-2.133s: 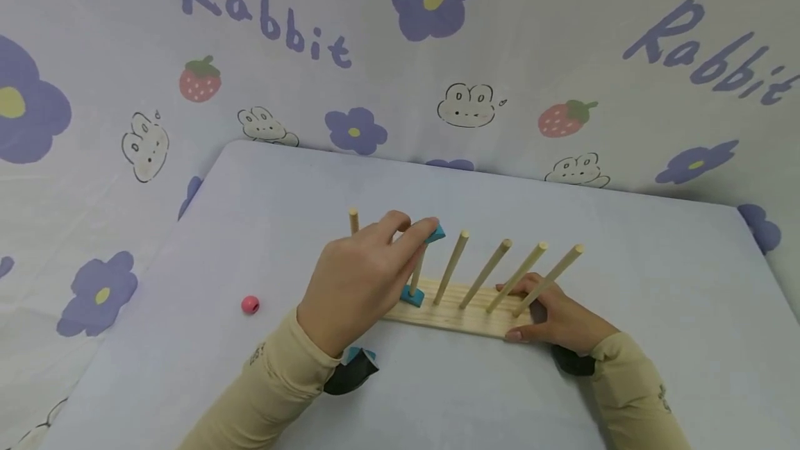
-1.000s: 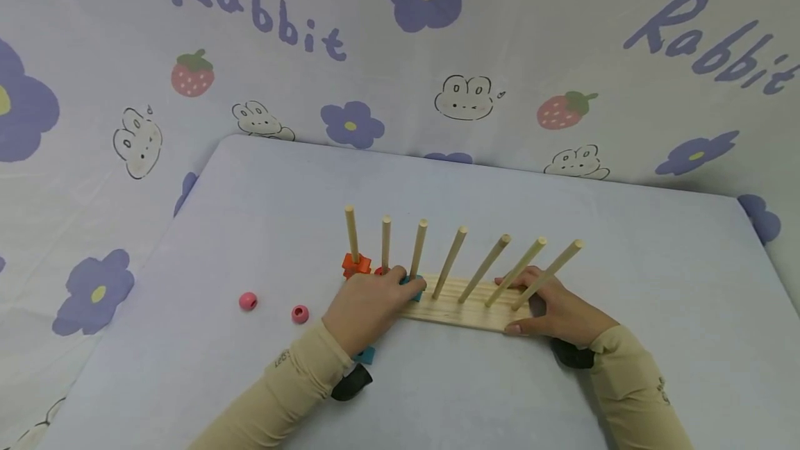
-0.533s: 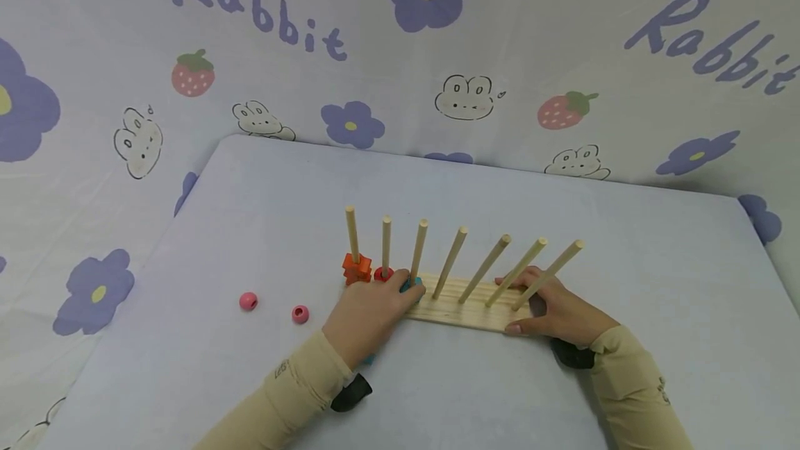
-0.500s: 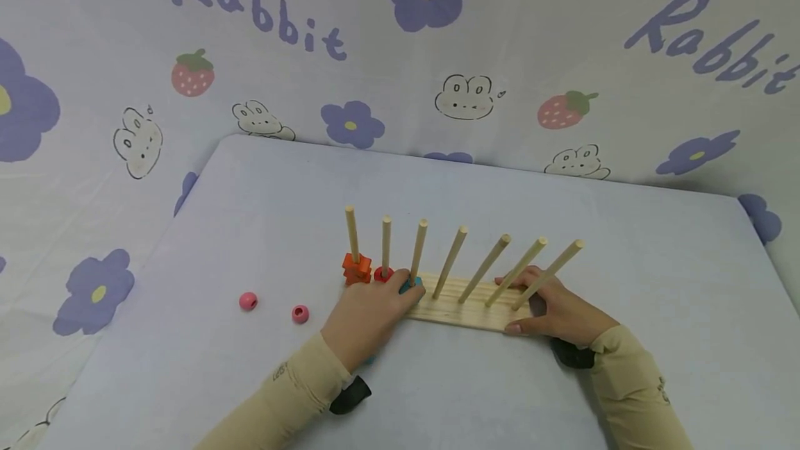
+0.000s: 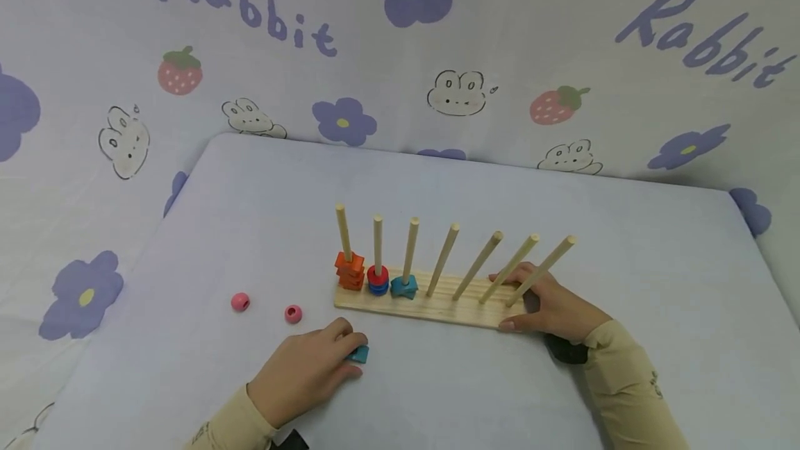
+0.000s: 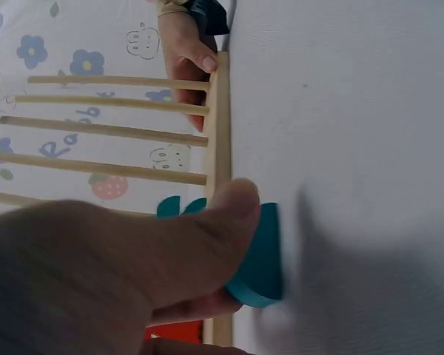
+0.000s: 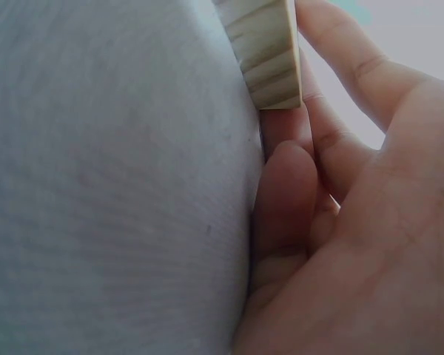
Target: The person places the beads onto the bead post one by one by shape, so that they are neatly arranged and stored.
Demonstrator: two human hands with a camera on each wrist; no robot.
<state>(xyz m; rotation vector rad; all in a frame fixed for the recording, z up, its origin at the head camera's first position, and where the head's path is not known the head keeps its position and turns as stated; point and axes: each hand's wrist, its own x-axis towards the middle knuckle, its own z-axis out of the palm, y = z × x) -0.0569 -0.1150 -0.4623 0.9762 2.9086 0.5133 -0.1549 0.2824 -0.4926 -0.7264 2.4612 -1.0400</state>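
You've got lots of open table [image 5: 625, 311] on the near side and off to the right; the wooden peg board [image 5: 437, 305] sits mid-table, well away from every edge. Your left hand [image 5: 306, 373] is down just in front of the board's left end, thumb and fingers pinching a teal block [image 5: 359, 354] lying on the table. Your right hand [image 5: 553, 304] grips the board's right end, fingers curled round it. Most of the teal block is hidden under your fingers, so its shape is hard to make out.
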